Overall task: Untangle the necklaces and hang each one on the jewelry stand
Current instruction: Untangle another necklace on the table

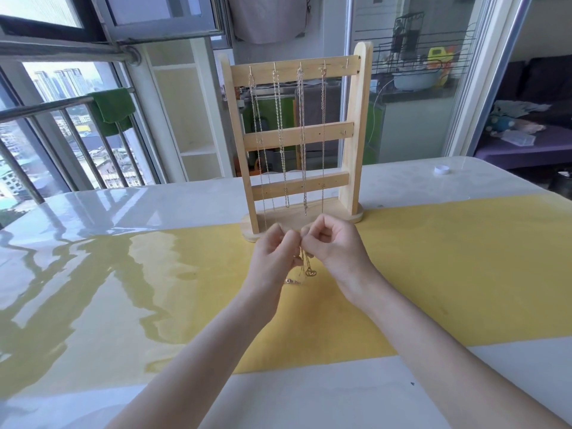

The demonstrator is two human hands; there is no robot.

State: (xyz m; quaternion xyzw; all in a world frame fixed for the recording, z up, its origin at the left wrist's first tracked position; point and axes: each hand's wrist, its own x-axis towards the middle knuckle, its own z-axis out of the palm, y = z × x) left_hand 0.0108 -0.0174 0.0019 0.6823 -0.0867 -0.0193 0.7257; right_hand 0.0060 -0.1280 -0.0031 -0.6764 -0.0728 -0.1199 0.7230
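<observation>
A wooden jewelry stand (349,168) with three crossbars stands upright on the table. Several thin chains (280,125) hang from hooks on its top bar; the rightmost hook (347,64) is bare. Just in front of the stand's base, my left hand (274,252) and my right hand (332,243) are raised side by side, fingers curled, both pinching a fine gold necklace (307,264). The chain dangles between the hands, and a small looped pendant (311,273) hangs at its lower end above the yellow mat. Another bit of chain (291,282) shows by my left wrist.
The glossy white table (123,205) has a yellow mat (433,258) across its middle. A small white cap (441,170) lies at the far right. A window with a railing is at the left, and a glass door behind the stand.
</observation>
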